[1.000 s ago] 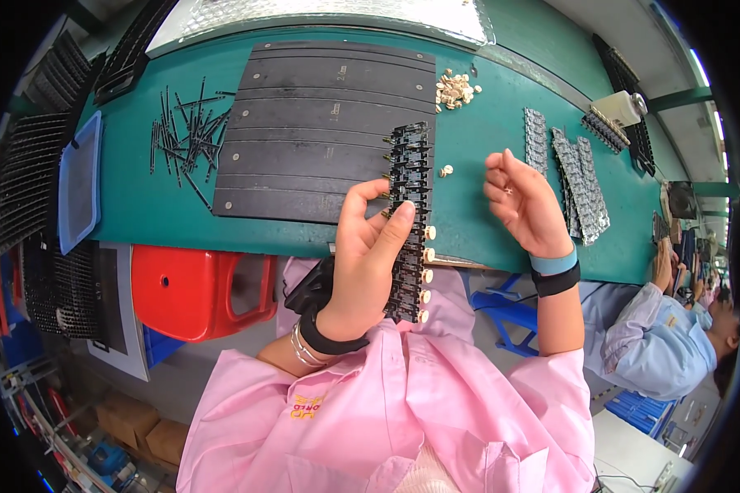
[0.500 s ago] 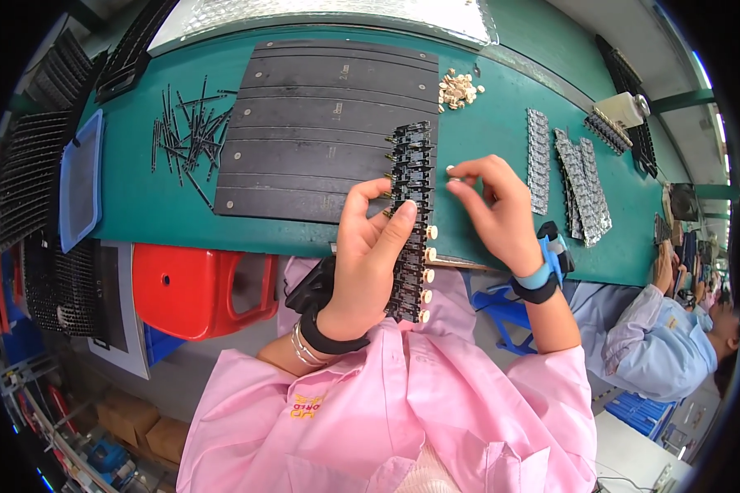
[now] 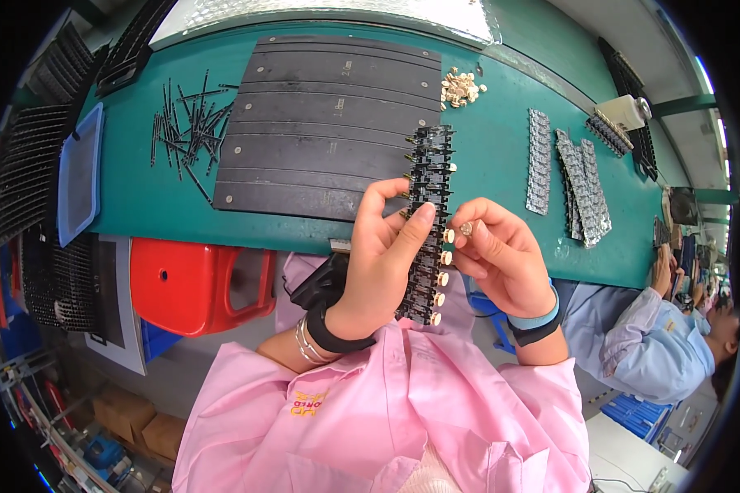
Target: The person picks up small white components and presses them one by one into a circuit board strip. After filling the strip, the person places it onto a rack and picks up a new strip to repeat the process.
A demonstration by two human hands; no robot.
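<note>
My left hand (image 3: 374, 271) grips a long black circuit-board strip (image 3: 432, 160), thumb across its face. The strip stands nearly upright in front of me, its top over a dark grooved plate (image 3: 304, 131). Small gold pins stick out from its left edge. Several cream round caps (image 3: 442, 278) line the lower right edge. Close to that edge, my right hand (image 3: 506, 267) pinches a small round cap (image 3: 466, 229) between thumb and fingers. Another cream cap (image 3: 452, 168) shows beside the strip's upper right edge; whether it is attached I cannot tell.
A pile of cream caps (image 3: 462, 88) lies right of the plate. Thin black sticks (image 3: 191, 131) are scattered at left, near a blue tray (image 3: 80, 181). Several silvery-grey board strips (image 3: 538, 160) lie at right. A red stool (image 3: 189, 283) stands below the table's front edge; a co-worker (image 3: 649, 337) sits at right.
My right hand has come down and closer to the strip with the small cap. My left hand and the strip have shifted slightly to the right.
</note>
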